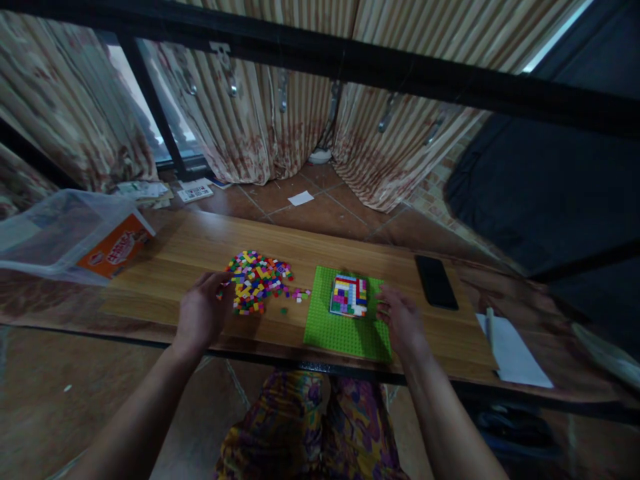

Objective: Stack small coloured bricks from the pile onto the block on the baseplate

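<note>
My left hand is at the left edge of a pile of small coloured toy bricks. Its thumb and fingers curl together over the nearest bricks, and whatever is between the tips is too small to make out. A green baseplate lies right of the pile. On it stands a squarish block built of many-coloured bricks, with white, red, yellow and purple pieces on top. Beside its right side hovers my right hand, fingers loosely bent and apart, with nothing visible in them.
Several loose bricks lie between pile and baseplate. A black phone rests on the wooden board, with white paper and a pen farther right. A clear plastic bin stands at left. A dark metal bar crosses above.
</note>
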The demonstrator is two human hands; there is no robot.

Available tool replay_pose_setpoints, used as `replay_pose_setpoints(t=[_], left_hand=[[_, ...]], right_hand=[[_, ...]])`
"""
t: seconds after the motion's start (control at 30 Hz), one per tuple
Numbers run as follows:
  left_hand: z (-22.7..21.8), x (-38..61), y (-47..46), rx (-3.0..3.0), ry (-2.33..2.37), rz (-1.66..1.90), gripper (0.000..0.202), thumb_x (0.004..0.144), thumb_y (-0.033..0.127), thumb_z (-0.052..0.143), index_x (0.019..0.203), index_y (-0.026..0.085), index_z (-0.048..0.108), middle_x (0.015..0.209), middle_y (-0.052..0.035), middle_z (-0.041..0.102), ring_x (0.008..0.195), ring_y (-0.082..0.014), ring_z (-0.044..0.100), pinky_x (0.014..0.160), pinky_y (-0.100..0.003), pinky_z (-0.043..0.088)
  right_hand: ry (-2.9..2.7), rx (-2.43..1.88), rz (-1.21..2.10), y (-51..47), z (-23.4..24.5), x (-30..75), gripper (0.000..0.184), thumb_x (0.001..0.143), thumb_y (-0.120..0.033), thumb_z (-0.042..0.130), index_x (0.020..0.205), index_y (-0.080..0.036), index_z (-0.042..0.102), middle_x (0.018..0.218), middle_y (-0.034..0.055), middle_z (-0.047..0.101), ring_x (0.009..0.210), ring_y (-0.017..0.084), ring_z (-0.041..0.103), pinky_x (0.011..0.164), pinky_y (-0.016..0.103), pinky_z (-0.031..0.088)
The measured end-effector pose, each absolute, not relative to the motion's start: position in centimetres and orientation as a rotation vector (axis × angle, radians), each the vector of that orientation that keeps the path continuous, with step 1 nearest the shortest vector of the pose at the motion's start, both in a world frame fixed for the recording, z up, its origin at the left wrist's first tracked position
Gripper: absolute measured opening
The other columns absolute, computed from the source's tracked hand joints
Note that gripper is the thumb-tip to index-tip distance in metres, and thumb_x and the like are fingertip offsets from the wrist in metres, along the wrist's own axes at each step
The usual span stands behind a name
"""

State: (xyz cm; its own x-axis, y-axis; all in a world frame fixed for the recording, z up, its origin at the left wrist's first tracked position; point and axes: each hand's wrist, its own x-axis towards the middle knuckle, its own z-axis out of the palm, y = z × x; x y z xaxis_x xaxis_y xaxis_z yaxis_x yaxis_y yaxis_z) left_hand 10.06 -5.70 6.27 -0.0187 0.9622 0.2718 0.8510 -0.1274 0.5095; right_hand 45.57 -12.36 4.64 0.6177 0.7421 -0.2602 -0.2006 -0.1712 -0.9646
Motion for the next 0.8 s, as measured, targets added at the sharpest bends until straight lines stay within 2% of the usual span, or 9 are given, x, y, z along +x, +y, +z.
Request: replay_pose_setpoints(t=[0.23, 0.37, 0.5, 0.6, 0.8], left_hand=[[4.5, 4.3, -3.9, 1.787, 2.316, 0.797, 0.033, 0.083, 0.035, 0.05, 0.103, 0.016, 0.068, 0.105, -0.0133, 0.068, 0.09, -0.0276, 0.067, 0.082, -0.041, 0.054], [3.0, 2.4, -2.4, 1.712, 2.435, 0.703, 0.035, 0.083, 0.032, 0.048, 0.105, 0.012, 0.067, 0.114, -0.0193, 0.064, 0.106, -0.0326, 0.062, 0.092, -0.046, 0.051], [1.2, 1.7, -0.8, 1.906, 2.453, 0.726, 0.034, 0.084, 0.025, 0.045, 0.106, 0.011, 0.066, 0.117, -0.023, 0.062, 0.117, -0.0361, 0.054, 0.101, -0.054, 0.044], [0.1, 1.7, 0.0, 1.984, 2.464, 0.703, 0.039, 0.089, 0.025, 0.038, 0.113, 0.009, 0.064, 0.12, -0.0232, 0.061, 0.118, -0.0356, 0.053, 0.103, -0.053, 0.041], [-0.2, 2.1, -0.3, 1.978, 2.496, 0.682, 0.04, 0.091, 0.027, 0.037, 0.117, 0.011, 0.063, 0.119, -0.019, 0.062, 0.113, -0.0324, 0.054, 0.101, -0.048, 0.041]], right_hand=[[-0.441, -1.491, 0.766, -15.5, 5.3, 45.1, 0.037, 0.06, -0.048, 0.084, 0.08, -0.02, 0.068, 0.067, -0.0032, 0.062, 0.052, 0.007, 0.048, 0.048, 0.019, 0.038], [-0.642, -1.583, 0.677, -17.5, 5.6, 42.4, 0.031, 0.07, -0.047, 0.078, 0.088, -0.022, 0.071, 0.071, -0.0017, 0.064, 0.056, 0.01, 0.052, 0.053, 0.023, 0.042], [-0.993, -1.621, 0.743, -18.6, 5.4, 38.6, 0.027, 0.081, -0.048, 0.068, 0.095, -0.025, 0.072, 0.092, 0.0046, 0.074, 0.083, 0.021, 0.067, 0.073, 0.032, 0.052], [-1.229, -1.613, 0.805, -18.0, 4.9, 35.9, 0.024, 0.086, -0.045, 0.063, 0.098, -0.026, 0.072, 0.1, 0.0057, 0.074, 0.091, 0.023, 0.068, 0.079, 0.035, 0.053], [-1.501, -1.527, 0.729, -13.5, 4.0, 32.2, 0.022, 0.09, -0.037, 0.056, 0.1, -0.024, 0.069, 0.099, 0.0074, 0.071, 0.087, 0.022, 0.067, 0.078, 0.034, 0.053]])
